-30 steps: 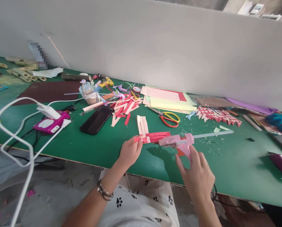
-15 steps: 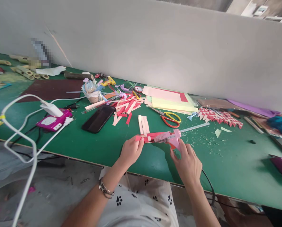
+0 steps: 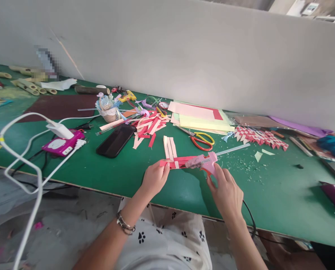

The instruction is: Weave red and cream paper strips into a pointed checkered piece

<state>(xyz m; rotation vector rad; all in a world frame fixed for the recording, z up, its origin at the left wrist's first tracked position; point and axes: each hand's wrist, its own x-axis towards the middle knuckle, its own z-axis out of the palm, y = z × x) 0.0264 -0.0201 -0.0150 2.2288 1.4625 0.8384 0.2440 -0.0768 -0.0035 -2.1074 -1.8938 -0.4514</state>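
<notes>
Your right hand (image 3: 226, 191) grips a pink glue gun (image 3: 202, 162), no legible lettering; your left hand (image 3: 155, 178) pinches the red-and-cream woven strips (image 3: 176, 159).

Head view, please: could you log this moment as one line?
left hand: pinning red paper strips | right hand: gripping pink glue gun, nozzle at strips | scissors behind | green table

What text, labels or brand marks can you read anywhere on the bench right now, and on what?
None can be read.
Pink glue gun in the right hand: no marking visible.
Magenta device with the white plug: its pale label is too small to read.
Black phone: screen dark.
Patch on the back wall: pixelated.
</notes>
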